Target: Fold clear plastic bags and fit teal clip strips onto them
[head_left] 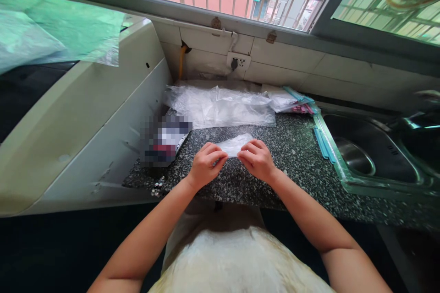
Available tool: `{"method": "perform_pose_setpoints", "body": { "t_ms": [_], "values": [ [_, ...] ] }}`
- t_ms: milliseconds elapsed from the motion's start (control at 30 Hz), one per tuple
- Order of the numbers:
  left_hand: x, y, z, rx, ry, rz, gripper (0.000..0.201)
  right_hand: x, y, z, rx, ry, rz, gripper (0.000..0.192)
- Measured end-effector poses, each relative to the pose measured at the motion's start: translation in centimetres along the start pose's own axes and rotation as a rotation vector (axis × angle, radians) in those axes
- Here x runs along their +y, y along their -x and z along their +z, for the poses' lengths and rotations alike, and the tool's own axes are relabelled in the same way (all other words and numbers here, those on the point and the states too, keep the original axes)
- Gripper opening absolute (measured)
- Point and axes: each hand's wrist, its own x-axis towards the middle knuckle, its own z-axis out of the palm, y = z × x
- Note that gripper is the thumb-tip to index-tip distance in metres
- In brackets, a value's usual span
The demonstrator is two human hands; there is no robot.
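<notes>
Between my two hands a small clear plastic bag [235, 146] is stretched just above the speckled dark countertop [292, 165]. My left hand [207, 163] pinches its near left corner between thumb and fingers. The near right corner is pinched the same way by my right hand [256, 159]. Beyond my hands, larger clear plastic bags [227, 107] lie spread out flat along the back of the counter. A printed packet [168, 139], partly blurred out, rests to the left of my left hand.
On the right is a metal sink [371, 146] with a steel bowl [354, 155] inside. Blue sealing clips [324, 145] lie by its edge, and a bag of clips [295, 100] sits behind. At left stands a white appliance [113, 87] under plastic sheeting [79, 23]. A wall socket [238, 61] is at the back.
</notes>
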Motion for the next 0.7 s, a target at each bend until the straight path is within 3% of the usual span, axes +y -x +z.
{"method": "perform_pose_setpoints", "body": {
  "t_ms": [700],
  "values": [
    [0.01, -0.13, -0.11, -0.003, -0.030, -0.012, 0.006, 0.38, -0.13, -0.74, 0.076, -0.176, 0.019, 0.011]
  ]
}}
